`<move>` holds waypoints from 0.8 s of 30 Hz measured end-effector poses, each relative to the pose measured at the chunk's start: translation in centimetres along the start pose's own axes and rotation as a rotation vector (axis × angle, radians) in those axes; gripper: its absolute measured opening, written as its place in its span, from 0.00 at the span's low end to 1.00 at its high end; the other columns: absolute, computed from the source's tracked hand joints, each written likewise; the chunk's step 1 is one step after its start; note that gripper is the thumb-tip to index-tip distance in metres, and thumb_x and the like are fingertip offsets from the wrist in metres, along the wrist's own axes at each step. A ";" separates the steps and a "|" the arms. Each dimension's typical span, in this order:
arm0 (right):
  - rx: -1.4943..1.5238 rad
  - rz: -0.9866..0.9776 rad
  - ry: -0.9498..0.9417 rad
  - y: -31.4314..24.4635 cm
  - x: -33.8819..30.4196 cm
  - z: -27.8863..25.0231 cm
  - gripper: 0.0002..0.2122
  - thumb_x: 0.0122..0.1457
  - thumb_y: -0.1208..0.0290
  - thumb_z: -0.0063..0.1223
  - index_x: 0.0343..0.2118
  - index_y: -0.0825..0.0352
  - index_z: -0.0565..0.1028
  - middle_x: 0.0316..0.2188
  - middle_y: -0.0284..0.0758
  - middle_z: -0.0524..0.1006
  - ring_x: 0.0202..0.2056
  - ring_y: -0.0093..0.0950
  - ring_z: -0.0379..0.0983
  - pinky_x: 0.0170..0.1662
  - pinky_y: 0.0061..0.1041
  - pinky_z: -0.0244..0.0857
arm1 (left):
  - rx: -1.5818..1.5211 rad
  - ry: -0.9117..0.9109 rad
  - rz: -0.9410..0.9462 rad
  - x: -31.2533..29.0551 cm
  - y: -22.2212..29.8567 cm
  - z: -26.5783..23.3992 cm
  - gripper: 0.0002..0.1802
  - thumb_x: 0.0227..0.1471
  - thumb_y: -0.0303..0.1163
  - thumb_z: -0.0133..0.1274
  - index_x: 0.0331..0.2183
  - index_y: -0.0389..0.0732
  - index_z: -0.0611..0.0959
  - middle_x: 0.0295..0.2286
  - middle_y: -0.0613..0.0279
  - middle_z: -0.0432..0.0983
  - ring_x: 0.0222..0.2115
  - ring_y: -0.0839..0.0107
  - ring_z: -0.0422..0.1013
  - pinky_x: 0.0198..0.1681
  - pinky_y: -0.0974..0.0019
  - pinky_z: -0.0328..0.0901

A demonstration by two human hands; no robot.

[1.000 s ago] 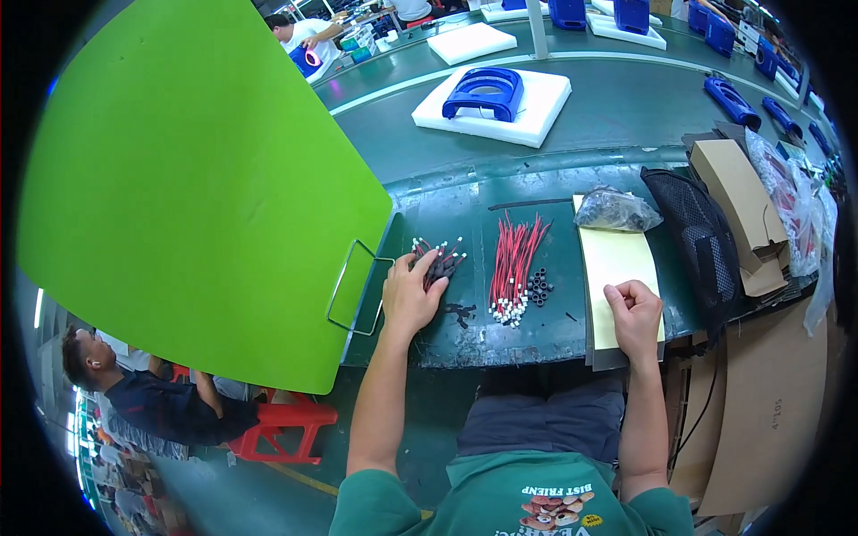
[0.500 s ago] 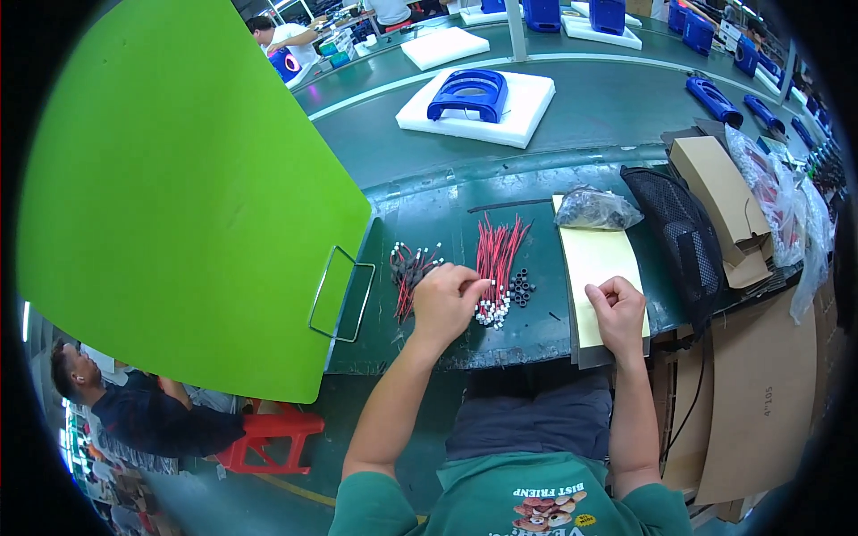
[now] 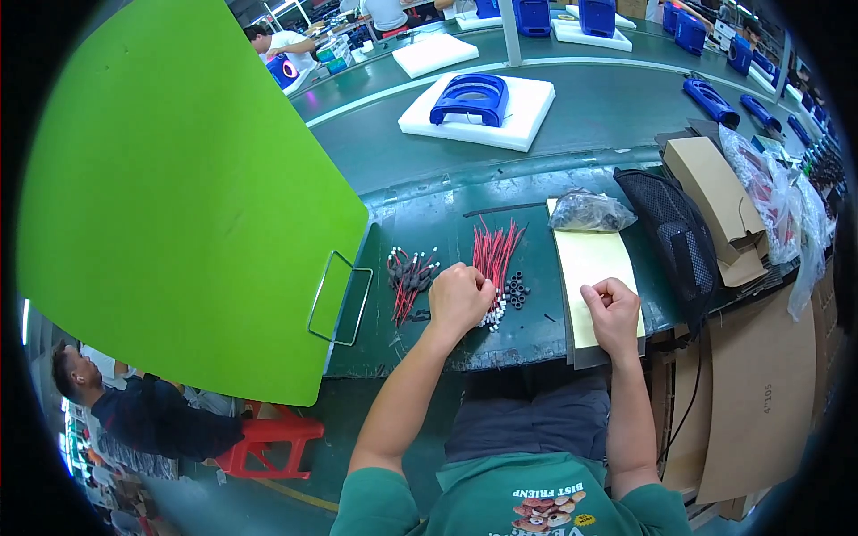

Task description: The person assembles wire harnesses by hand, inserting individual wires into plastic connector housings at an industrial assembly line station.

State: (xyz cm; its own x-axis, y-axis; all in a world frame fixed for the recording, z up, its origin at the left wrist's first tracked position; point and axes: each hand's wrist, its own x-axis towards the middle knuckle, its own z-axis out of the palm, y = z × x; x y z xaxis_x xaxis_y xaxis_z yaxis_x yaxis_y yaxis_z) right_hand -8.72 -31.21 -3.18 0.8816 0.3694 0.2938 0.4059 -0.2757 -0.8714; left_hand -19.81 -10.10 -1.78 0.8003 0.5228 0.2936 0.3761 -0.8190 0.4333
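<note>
Over the white connector ends of a bundle of red wires (image 3: pixel 497 250), my left hand (image 3: pixel 460 299) is closed, its fingertips down among the connectors. What it pinches is hidden. My right hand (image 3: pixel 615 320) is curled shut above a pale yellow sheet (image 3: pixel 592 268), thumb pressed to the fingers; anything inside is too small to make out. Small black rings (image 3: pixel 516 291) lie in a cluster right of the red wires. To the left of my left hand is a pile of wires with black sleeves (image 3: pixel 411 279) and white plugs.
A big green panel (image 3: pixel 188 205) with a wire loop handle (image 3: pixel 341 299) stands at the left. On the right are a clear bag of dark parts (image 3: pixel 590 212), a black mesh pouch (image 3: pixel 670 237) and a cardboard box (image 3: pixel 715 205). Behind, a blue housing (image 3: pixel 471 100) rests on white foam.
My left hand has moved slightly right and down onto the white connectors, its fingers now more curled. My right hand stays closed over the yellow sheet. The view has shifted slightly.
</note>
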 end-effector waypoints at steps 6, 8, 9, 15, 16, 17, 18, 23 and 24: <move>0.011 -0.014 0.022 -0.3 -0.1 -0.3 0.08 0.47 0.73 0.55 0.17 0.72 0.71 0.15 0.34 0.70 0.14 0.18 0.62 0.19 0.18 0.55 | -0.152 0.252 0.079 -1.6 1.2 -2.5 0.06 0.36 0.29 0.55 0.17 0.37 0.80 0.15 0.57 0.70 0.16 0.62 0.68 0.20 0.63 0.62; 0.095 -0.027 0.069 -1.4 -0.2 -0.4 0.05 0.47 0.75 0.54 0.20 0.72 0.73 0.17 0.33 0.72 0.14 0.17 0.62 0.19 0.16 0.55 | -0.206 0.298 0.092 -2.3 2.0 -3.4 0.05 0.36 0.28 0.55 0.17 0.37 0.80 0.15 0.58 0.70 0.15 0.64 0.68 0.19 0.64 0.62; 0.095 -0.029 0.070 -2.1 -0.5 -0.5 0.05 0.47 0.75 0.54 0.20 0.72 0.73 0.17 0.33 0.72 0.14 0.17 0.62 0.19 0.16 0.55 | -0.262 0.340 0.106 -2.7 2.4 -3.8 0.03 0.36 0.26 0.55 0.17 0.37 0.80 0.15 0.58 0.70 0.15 0.65 0.68 0.18 0.66 0.62; 0.690 0.394 -0.366 -6.4 -2.2 1.6 0.10 0.54 0.73 0.48 0.35 0.74 0.73 0.22 0.34 0.75 0.14 0.12 0.62 0.16 0.08 0.55 | -0.446 0.250 0.208 -5.0 5.1 -3.9 0.02 0.35 0.24 0.57 0.18 0.37 0.80 0.15 0.62 0.69 0.10 0.78 0.62 0.13 0.75 0.57; 0.687 0.393 -0.360 -6.3 -2.2 1.9 0.10 0.54 0.73 0.48 0.35 0.74 0.73 0.22 0.34 0.75 0.14 0.12 0.62 0.16 0.08 0.55 | -0.439 0.180 0.305 -5.2 5.1 -3.4 0.02 0.35 0.24 0.57 0.19 0.37 0.79 0.15 0.62 0.69 0.10 0.78 0.63 0.13 0.75 0.57; 0.783 0.390 -0.367 -5.9 -2.1 2.3 0.10 0.55 0.73 0.47 0.36 0.74 0.73 0.22 0.34 0.75 0.13 0.12 0.61 0.15 0.08 0.54 | -0.444 0.178 0.309 -5.6 5.4 -3.0 0.02 0.35 0.24 0.57 0.19 0.37 0.79 0.15 0.62 0.69 0.10 0.78 0.63 0.13 0.75 0.57; 0.880 0.386 -0.373 -5.7 -2.1 2.4 0.10 0.56 0.73 0.46 0.37 0.74 0.72 0.22 0.34 0.75 0.12 0.11 0.60 0.14 0.08 0.53 | -0.474 0.121 0.350 -5.9 5.8 -2.6 0.03 0.35 0.25 0.57 0.20 0.37 0.79 0.15 0.62 0.69 0.11 0.78 0.63 0.13 0.75 0.58; 0.965 0.386 -0.214 -5.1 -2.6 0.7 0.09 0.54 0.75 0.47 0.37 0.73 0.73 0.20 0.33 0.74 0.13 0.11 0.59 0.15 0.09 0.52 | -0.501 0.075 0.336 -5.0 4.7 -2.9 0.04 0.37 0.24 0.57 0.21 0.36 0.79 0.17 0.61 0.70 0.12 0.76 0.64 0.15 0.74 0.59; 0.938 0.363 -0.159 -5.0 -2.8 0.4 0.09 0.54 0.76 0.47 0.37 0.73 0.73 0.20 0.33 0.73 0.13 0.11 0.58 0.15 0.09 0.52 | -0.451 0.114 0.314 -4.3 4.1 -2.8 0.04 0.38 0.24 0.58 0.20 0.36 0.78 0.16 0.61 0.69 0.14 0.75 0.65 0.16 0.73 0.59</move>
State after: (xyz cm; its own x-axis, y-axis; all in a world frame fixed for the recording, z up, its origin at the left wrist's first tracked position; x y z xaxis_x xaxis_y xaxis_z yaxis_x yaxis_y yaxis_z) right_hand -13.27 -30.55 0.21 0.8441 0.5343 -0.0457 -0.2923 0.3869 -0.8746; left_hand -23.02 -15.00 1.12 0.7765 0.3131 0.5468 -0.1291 -0.7704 0.6244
